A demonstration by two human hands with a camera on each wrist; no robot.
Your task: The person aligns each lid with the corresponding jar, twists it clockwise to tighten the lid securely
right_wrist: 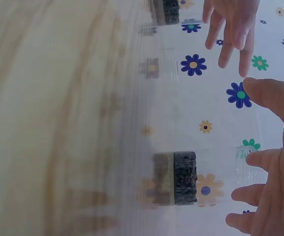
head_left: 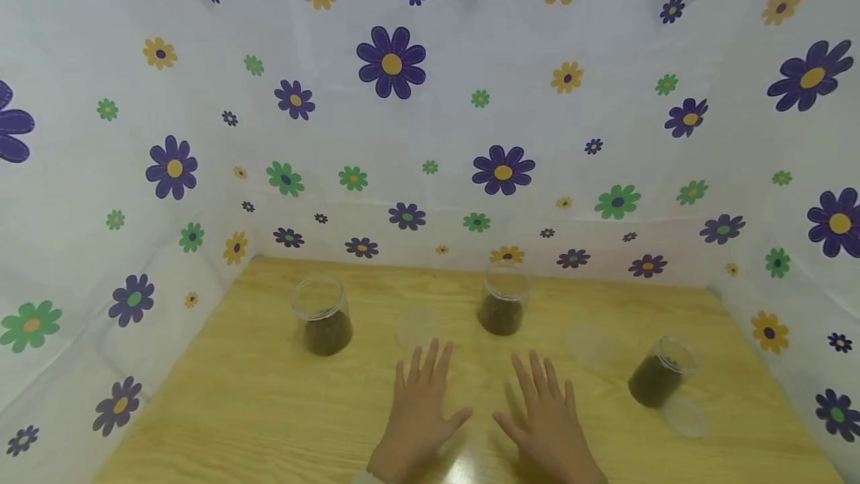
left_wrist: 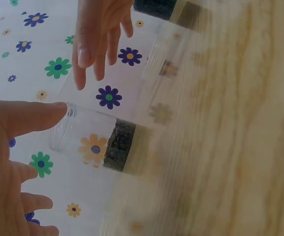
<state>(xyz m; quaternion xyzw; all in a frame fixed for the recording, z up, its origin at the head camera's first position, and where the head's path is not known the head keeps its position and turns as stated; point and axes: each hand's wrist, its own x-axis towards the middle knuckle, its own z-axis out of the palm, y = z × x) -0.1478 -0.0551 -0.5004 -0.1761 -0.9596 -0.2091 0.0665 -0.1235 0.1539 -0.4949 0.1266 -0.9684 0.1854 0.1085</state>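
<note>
I'm seeing white cloth point(head_left: 446, 125) printed with purple, yellow and green flowers point(head_left: 392, 64), mostly contrasting centres. Table point(head_left: 255, 402): yellow-tan, streaky wood grain. Jars point(head_left: 321, 317) point(head_left: 505, 300) point(head_left: 661, 373) clear, fill point(head_left: 327, 334) near-black. Discs point(head_left: 418, 329) point(head_left: 684, 417) pale, translucent.

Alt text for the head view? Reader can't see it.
A person's left hand and right hand, fingers spread and holding nothing, over a wood-grain table. Three clear jars with dark contents stand left, centre and right, with pale round discs lying nearby. White flower-print sheeting surrounds the back and sides.
</note>
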